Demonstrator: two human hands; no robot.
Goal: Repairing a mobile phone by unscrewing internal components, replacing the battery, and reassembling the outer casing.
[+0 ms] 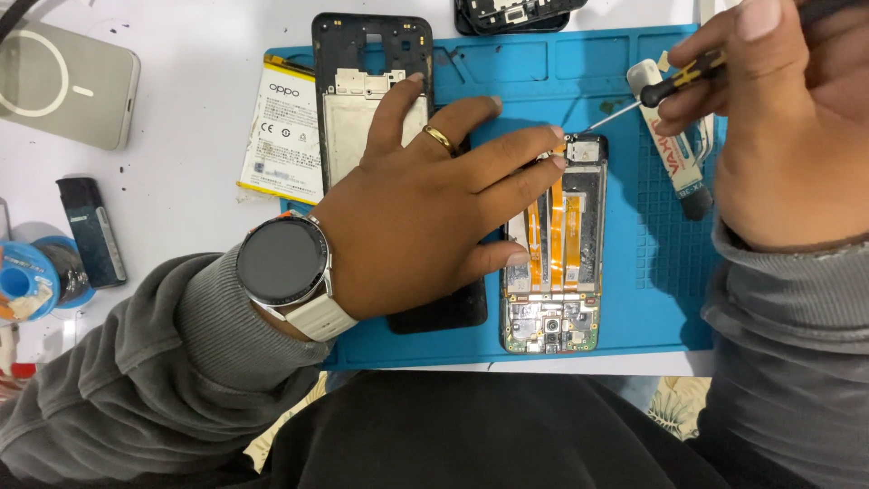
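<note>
An opened phone (559,263) lies on a blue work mat (652,299), its orange flex cables and circuit board exposed. My left hand (425,204), with a gold ring and a round wristwatch, rests flat on the mat and presses the phone's top left edge with its fingertips. My right hand (778,118) grips a small black and yellow screwdriver (647,95), whose thin tip touches the phone's top end by the left fingertips.
A black phone frame (367,72) and a white battery (282,127) lie at the mat's upper left. A grey round-marked charger (68,81), a dark lighter (90,231) and a blue reel (27,281) sit on the white table at left. A white tube (674,149) lies under the screwdriver.
</note>
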